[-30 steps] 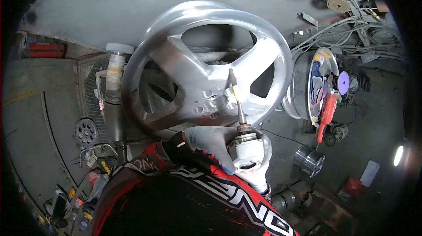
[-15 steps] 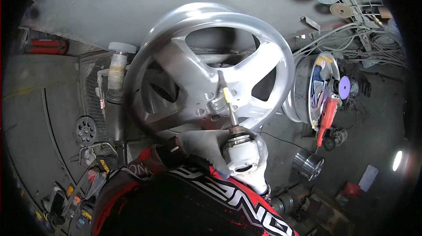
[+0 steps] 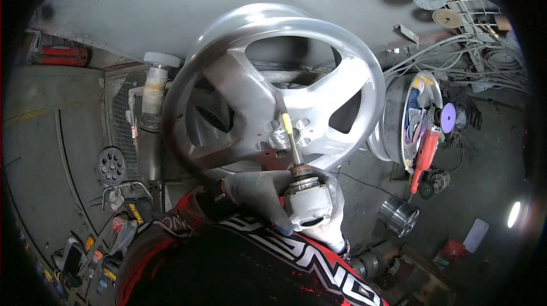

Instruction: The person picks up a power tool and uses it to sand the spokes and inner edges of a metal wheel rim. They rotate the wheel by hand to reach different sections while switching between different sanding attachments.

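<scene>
Both my hands, in grey-white work gloves, are closed round a die grinder [image 3: 307,200] with a pale, dusty body. My left hand [image 3: 259,191] grips its collar from the left. On the right side, my right hand [image 3: 334,206] wraps the body. A long shaft with a yellow band leads from the grinder to a dark tapered tip [image 3: 281,104]. That tip overlaps the hub area of a large alloy wheel [image 3: 347,72], just below the upper window. The wheel leans tilted in front of me, its right spokes bright, its left ones duller.
At right, another rim [image 3: 393,118] holds abrasive discs, with a red angle grinder [image 3: 424,158] beside it. A shiny metal drum [image 3: 399,215] lies on the floor. Cables [image 3: 456,44] run along the upper right. On the left stand a grey cylinder [image 3: 152,98] and a holed disc [image 3: 111,165].
The grinder and its tip have shifted slightly left across the wheel's hub area, with both hands still gripping it. The whole view has moved a little.
</scene>
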`<state>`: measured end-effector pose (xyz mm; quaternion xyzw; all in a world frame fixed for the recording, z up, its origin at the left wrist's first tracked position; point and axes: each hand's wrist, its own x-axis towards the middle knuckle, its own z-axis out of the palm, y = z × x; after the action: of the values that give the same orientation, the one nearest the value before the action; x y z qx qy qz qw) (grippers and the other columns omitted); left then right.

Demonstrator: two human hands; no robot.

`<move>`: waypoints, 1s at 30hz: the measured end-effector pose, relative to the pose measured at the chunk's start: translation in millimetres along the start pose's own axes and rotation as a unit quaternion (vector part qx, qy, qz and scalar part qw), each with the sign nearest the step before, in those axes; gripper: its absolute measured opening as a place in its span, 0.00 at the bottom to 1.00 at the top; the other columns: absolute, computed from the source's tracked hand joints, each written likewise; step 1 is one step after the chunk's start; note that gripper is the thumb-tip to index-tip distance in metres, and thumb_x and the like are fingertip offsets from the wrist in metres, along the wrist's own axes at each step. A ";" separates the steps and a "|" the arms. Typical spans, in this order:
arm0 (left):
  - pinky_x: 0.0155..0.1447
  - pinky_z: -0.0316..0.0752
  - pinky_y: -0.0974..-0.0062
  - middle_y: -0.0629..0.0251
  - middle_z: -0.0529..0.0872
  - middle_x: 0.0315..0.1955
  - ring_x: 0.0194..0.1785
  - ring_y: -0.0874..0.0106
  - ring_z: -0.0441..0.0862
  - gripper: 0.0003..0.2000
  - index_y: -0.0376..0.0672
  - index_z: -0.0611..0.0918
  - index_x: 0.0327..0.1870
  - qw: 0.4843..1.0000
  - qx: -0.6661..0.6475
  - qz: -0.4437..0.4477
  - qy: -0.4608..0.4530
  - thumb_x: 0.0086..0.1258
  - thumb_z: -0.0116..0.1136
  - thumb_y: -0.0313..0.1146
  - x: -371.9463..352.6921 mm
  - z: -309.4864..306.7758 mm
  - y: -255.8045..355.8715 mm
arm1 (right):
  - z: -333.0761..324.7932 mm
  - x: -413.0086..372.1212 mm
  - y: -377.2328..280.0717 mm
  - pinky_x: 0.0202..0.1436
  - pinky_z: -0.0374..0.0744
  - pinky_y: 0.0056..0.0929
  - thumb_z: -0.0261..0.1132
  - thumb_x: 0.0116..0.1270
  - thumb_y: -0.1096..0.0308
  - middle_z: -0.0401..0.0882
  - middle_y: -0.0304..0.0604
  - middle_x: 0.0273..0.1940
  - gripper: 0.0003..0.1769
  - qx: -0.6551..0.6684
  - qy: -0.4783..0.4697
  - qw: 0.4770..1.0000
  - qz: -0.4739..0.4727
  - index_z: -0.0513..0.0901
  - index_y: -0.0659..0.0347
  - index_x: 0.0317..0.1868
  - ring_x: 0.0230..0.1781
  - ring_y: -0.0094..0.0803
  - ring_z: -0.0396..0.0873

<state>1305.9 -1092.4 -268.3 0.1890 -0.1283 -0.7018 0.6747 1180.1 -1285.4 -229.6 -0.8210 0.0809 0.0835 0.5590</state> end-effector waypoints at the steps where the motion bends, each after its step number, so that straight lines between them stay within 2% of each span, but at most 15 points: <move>1: 0.70 0.74 0.68 0.63 0.83 0.60 0.64 0.71 0.78 0.46 0.40 0.69 0.75 0.999 -0.026 0.027 0.012 0.52 0.81 0.24 -0.8 2.6 0.9 | 0.4 4.2 -7.8 0.60 0.84 0.45 0.89 0.47 0.55 0.86 0.49 0.58 0.51 0.000 0.001 1.000 0.000 0.74 0.64 0.69 0.56 0.44 0.87; 2: 0.70 0.74 0.68 0.63 0.83 0.60 0.64 0.71 0.78 0.46 0.40 0.69 0.75 0.999 -0.026 0.027 0.010 0.52 0.81 0.24 3.5 -1.4 -0.3 | 1.3 8.7 -22.5 0.61 0.84 0.46 0.85 0.53 0.52 0.84 0.51 0.59 0.48 0.314 0.036 0.932 0.178 0.73 0.64 0.70 0.57 0.45 0.86; 3: 0.70 0.73 0.68 0.63 0.83 0.60 0.64 0.71 0.78 0.45 0.40 0.69 0.75 1.000 -0.013 0.008 -0.015 0.52 0.81 0.24 11.6 -8.9 -2.5 | 1.6 10.8 -30.7 0.61 0.84 0.46 0.81 0.60 0.50 0.82 0.53 0.61 0.45 0.585 0.067 0.737 0.331 0.73 0.64 0.71 0.58 0.45 0.85; 4: 0.70 0.73 0.68 0.63 0.82 0.60 0.64 0.71 0.78 0.45 0.40 0.70 0.75 0.999 0.000 -0.010 -0.039 0.53 0.82 0.25 18.1 -12.9 -3.0 | -1.4 2.6 -14.5 0.61 0.84 0.46 0.81 0.60 0.50 0.82 0.53 0.61 0.45 0.584 0.069 0.738 0.331 0.73 0.64 0.71 0.58 0.45 0.85; 6: 0.71 0.72 0.68 0.63 0.82 0.60 0.64 0.71 0.78 0.45 0.40 0.70 0.75 0.999 -0.006 0.004 -0.038 0.53 0.82 0.25 22.6 -7.7 2.2 | -9.9 -20.8 31.2 0.62 0.83 0.46 0.65 0.75 0.45 0.79 0.55 0.62 0.37 0.127 0.048 0.962 0.235 0.70 0.64 0.73 0.60 0.47 0.82; 11: 0.71 0.72 0.69 0.62 0.82 0.60 0.63 0.71 0.79 0.44 0.39 0.70 0.74 0.999 0.013 0.019 -0.048 0.53 0.82 0.25 27.0 -11.9 -3.3 | 2.3 -0.3 -32.2 0.59 0.85 0.46 0.59 0.81 0.53 0.79 0.55 0.61 0.30 0.618 0.051 0.769 0.155 0.68 0.65 0.73 0.58 0.43 0.83; 15: 0.71 0.73 0.68 0.61 0.82 0.60 0.63 0.71 0.79 0.45 0.38 0.69 0.75 0.998 0.025 0.003 -0.051 0.53 0.83 0.26 11.9 -15.8 -2.9 | 14.3 -11.8 12.5 0.59 0.86 0.41 0.80 0.64 0.56 0.85 0.54 0.57 0.42 0.298 0.130 0.918 0.226 0.70 0.65 0.71 0.54 0.42 0.87; 18: 0.72 0.73 0.68 0.59 0.82 0.61 0.64 0.70 0.79 0.47 0.38 0.69 0.75 0.999 0.013 -0.029 -0.011 0.52 0.84 0.27 0.7 -15.4 -7.5 | 2.1 -1.9 1.0 0.60 0.85 0.41 0.86 0.55 0.57 0.85 0.54 0.57 0.48 0.023 0.002 1.000 0.013 0.71 0.66 0.70 0.56 0.41 0.87; 22: 0.72 0.73 0.67 0.59 0.82 0.61 0.65 0.69 0.79 0.46 0.38 0.69 0.75 0.999 0.041 -0.032 0.014 0.52 0.83 0.27 6.8 -6.9 5.6 | 2.9 1.3 -13.5 0.60 0.85 0.43 0.83 0.61 0.59 0.83 0.55 0.60 0.44 0.211 0.024 0.974 0.081 0.70 0.67 0.71 0.56 0.41 0.87; 24: 0.72 0.72 0.67 0.59 0.82 0.61 0.65 0.70 0.78 0.45 0.38 0.69 0.75 0.998 0.043 -0.047 -0.003 0.53 0.82 0.27 11.4 -2.9 17.2 | -7.4 3.2 -9.5 0.60 0.85 0.43 0.76 0.69 0.64 0.81 0.55 0.61 0.36 0.670 0.057 0.661 0.332 0.69 0.67 0.71 0.57 0.41 0.86; 25: 0.72 0.72 0.67 0.59 0.82 0.61 0.65 0.70 0.78 0.45 0.38 0.69 0.75 0.998 0.042 -0.047 -0.005 0.53 0.82 0.27 17.9 -4.7 13.8 | -7.9 -1.3 -2.4 0.60 0.85 0.43 0.76 0.69 0.64 0.81 0.55 0.61 0.36 0.670 0.059 0.662 0.332 0.69 0.67 0.71 0.57 0.41 0.86; 27: 0.64 0.78 0.68 0.63 0.86 0.54 0.59 0.72 0.81 0.40 0.39 0.75 0.67 0.999 0.031 0.040 -0.011 0.49 0.83 0.22 30.9 -10.6 3.2 | -7.3 -12.7 14.0 0.60 0.84 0.43 0.78 0.67 0.64 0.81 0.55 0.60 0.39 0.481 0.192 0.806 0.286 0.68 0.68 0.71 0.56 0.41 0.86; 28: 0.64 0.78 0.68 0.63 0.86 0.54 0.59 0.72 0.81 0.41 0.39 0.75 0.68 0.999 0.016 0.027 -0.010 0.49 0.83 0.22 30.6 -10.5 2.5 | -12.5 8.6 -27.5 0.61 0.84 0.41 0.86 0.56 0.58 0.82 0.55 0.59 0.50 0.690 0.083 0.636 0.336 0.68 0.67 0.72 0.56 0.40 0.86; 29: 0.64 0.78 0.68 0.63 0.86 0.54 0.59 0.72 0.81 0.41 0.39 0.75 0.68 0.999 0.015 0.027 -0.010 0.49 0.83 0.22 29.0 -9.8 3.5 | -13.1 -0.8 -10.2 0.61 0.84 0.41 0.86 0.56 0.58 0.82 0.55 0.59 0.50 0.689 0.083 0.636 0.337 0.68 0.67 0.72 0.56 0.40 0.86; 30: 0.68 0.75 0.68 0.62 0.84 0.58 0.62 0.72 0.80 0.42 0.39 0.72 0.71 0.999 0.018 0.027 -0.023 0.51 0.82 0.23 26.1 -8.3 6.0 | -14.0 -17.8 22.2 0.62 0.84 0.41 0.88 0.51 0.56 0.82 0.54 0.60 0.54 0.508 0.095 0.790 0.331 0.68 0.67 0.72 0.57 0.41 0.85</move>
<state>1314.5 -1118.2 -275.5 0.1816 -0.1613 -0.6852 0.6866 1158.5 -1305.8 -240.6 -0.3454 0.4310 0.1318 0.8231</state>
